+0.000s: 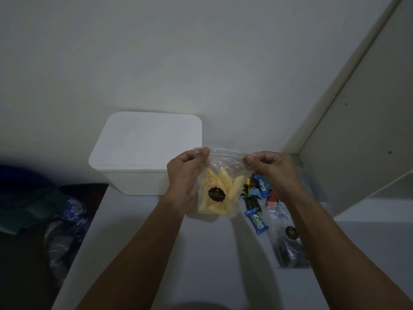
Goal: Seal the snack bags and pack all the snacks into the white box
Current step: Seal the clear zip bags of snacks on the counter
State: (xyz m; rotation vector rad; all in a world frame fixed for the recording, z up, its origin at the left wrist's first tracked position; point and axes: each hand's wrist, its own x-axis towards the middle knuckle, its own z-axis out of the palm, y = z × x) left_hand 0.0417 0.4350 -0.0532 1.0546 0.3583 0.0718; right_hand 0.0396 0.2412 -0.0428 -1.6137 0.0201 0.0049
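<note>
A clear zip bag of yellow snack sticks (220,193) with a black round label hangs upright above the table. My left hand (186,168) pinches its top left corner, and my right hand (268,166) pinches the top right end of the zip strip. The white box (143,153) stands behind, to the left, with its lid on. Several small wrapped bars, some blue (257,220), lie on the table under my right forearm. A second clear bag with dark snacks (288,247) lies at the right, partly hidden by my right arm.
The white table (156,242) runs from the wall towards me; its left edge drops to crumpled dark and blue cloth (55,220). A white shelf panel (357,130) slants up at the right. A clear plastic container (312,186) sits behind the bars.
</note>
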